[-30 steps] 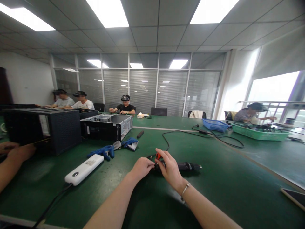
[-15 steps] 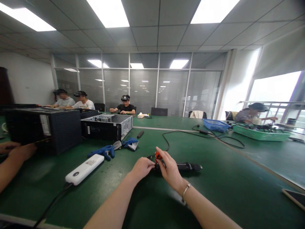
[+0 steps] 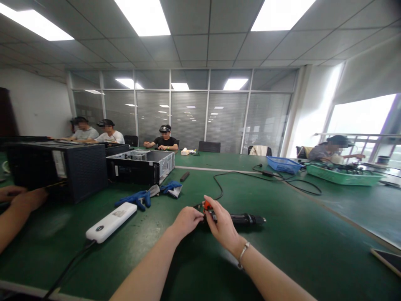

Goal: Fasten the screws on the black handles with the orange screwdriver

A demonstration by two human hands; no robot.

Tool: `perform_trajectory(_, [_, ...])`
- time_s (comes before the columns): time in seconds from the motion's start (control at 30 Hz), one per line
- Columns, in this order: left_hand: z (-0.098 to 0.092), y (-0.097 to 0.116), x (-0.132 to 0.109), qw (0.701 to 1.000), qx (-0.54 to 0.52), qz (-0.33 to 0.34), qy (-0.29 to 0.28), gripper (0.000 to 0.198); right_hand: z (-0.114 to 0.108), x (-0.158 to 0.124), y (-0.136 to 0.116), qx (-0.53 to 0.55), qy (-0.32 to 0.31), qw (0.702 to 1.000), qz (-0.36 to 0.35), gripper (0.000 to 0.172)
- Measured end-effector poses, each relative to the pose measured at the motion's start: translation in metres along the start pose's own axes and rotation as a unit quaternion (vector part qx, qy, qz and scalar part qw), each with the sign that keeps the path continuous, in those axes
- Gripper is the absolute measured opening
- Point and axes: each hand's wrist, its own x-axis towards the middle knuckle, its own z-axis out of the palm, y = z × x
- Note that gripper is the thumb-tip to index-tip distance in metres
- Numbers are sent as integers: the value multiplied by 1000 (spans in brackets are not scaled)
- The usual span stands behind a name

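Your R hand is gripping orange piece, hold shifting slightly vs. sec ago, prob. adjusting. Blk tool is lying on table, pointing R; L hand is working at its L end, grasp unclear.

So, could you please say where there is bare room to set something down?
Bare green table shows right of the black tool, toward the flat dark object, and between the white block and the left forearm. It's crowded around the blue gloves and open case.
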Motion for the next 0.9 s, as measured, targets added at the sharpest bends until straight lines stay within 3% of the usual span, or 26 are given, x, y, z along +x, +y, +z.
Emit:
perform_trajectory(0.2, [0,-1,0,1000,0,2,3,21,1,-2,5,-49,-1,999,13,44])
perform_trajectory(0.47, [0,0,0,1000,16,-3,0,21,3,-3,3,-55,2,998,-16,50])
perform_trajectory(0.7, [-1,1,0,1000,3,12,7,20,2,-3,6,-45,-8,999,16,47])
perform_trajectory(0.9, [0,1,-1,1000,15,5,8,20,1,-4,3,-38,-16,999,-5,49])
